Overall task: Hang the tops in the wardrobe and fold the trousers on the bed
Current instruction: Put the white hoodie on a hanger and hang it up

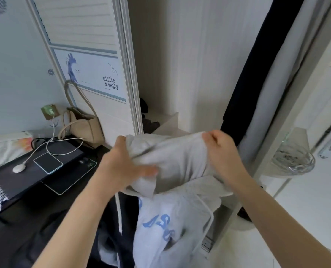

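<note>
A light grey hoodie with blue lettering and white drawstrings hangs in front of me, its hood bunched at the top. My left hand grips the hood fabric on the left side. On the right, my right hand grips the upper edge of the hood. Both hands hold it up before the open wardrobe. A dark garment and a pale grey one hang inside the wardrobe at the right. No hanger is visible in the hoodie.
The wardrobe's sliding door stands at the left. A black desk holds a phone, a charging cable and a beige handbag. Dark clothing lies below the hoodie. A glass bowl sits on a shelf at right.
</note>
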`<state>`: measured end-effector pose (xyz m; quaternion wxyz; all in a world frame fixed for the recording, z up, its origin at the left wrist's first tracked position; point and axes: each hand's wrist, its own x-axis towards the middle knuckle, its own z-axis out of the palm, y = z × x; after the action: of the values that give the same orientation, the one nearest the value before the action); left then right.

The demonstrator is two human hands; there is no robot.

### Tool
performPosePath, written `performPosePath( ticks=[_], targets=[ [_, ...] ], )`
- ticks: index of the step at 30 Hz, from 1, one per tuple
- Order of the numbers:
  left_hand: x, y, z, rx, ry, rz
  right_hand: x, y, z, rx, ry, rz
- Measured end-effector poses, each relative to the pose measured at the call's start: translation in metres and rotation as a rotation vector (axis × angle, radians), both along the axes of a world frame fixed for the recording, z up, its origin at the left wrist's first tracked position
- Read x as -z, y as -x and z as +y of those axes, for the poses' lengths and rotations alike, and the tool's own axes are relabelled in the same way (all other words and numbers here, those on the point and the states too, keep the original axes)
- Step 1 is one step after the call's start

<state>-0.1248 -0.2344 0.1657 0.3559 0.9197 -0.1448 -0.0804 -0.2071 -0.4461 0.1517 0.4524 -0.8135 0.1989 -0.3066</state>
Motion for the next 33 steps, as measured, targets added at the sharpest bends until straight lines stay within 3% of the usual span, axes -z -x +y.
performPosePath(
  ticks=[2, 5, 9, 11, 15, 17, 19, 23, 28, 33],
  targets=[
    [0.019, -0.001, -0.003, 0.054, 0.007, -0.118, -0.017, 0.001, 0.001, 0.013, 0.034, -0.073],
    [0.043, -0.02, -0.001, -0.074, 0.094, -0.284, -0.032, 0.003, 0.009, -0.038, 0.09, -0.137],
    [0.053, -0.03, -0.004, -0.134, 0.078, -0.32, -0.037, 0.005, 0.02, -0.083, 0.249, -0.155],
    [0.054, -0.037, -0.007, -0.127, 0.158, -0.138, -0.037, 0.0, 0.017, -0.016, 0.3, -0.17],
    [0.039, -0.036, -0.02, -0.028, 0.707, 0.575, -0.03, -0.013, -0.013, 0.134, 0.434, -0.137],
    [0.03, -0.034, -0.035, 0.11, 0.806, 0.763, -0.023, -0.017, -0.035, 0.205, 0.471, -0.087],
    [0.018, -0.036, -0.057, 0.195, 0.873, 0.816, -0.017, -0.015, -0.06, 0.268, 0.457, -0.051],
    [-0.006, -0.05, -0.103, 0.125, 0.997, 0.618, -0.012, -0.015, -0.098, 0.324, 0.277, -0.039],
    [-0.025, -0.079, -0.151, 0.178, 0.932, 0.239, 0.001, -0.042, -0.131, 0.293, 0.239, -0.07],
    [-0.033, -0.109, -0.185, 0.143, 0.936, 0.166, 0.001, -0.087, -0.17, 0.095, 0.119, 0.152]
  ],
)
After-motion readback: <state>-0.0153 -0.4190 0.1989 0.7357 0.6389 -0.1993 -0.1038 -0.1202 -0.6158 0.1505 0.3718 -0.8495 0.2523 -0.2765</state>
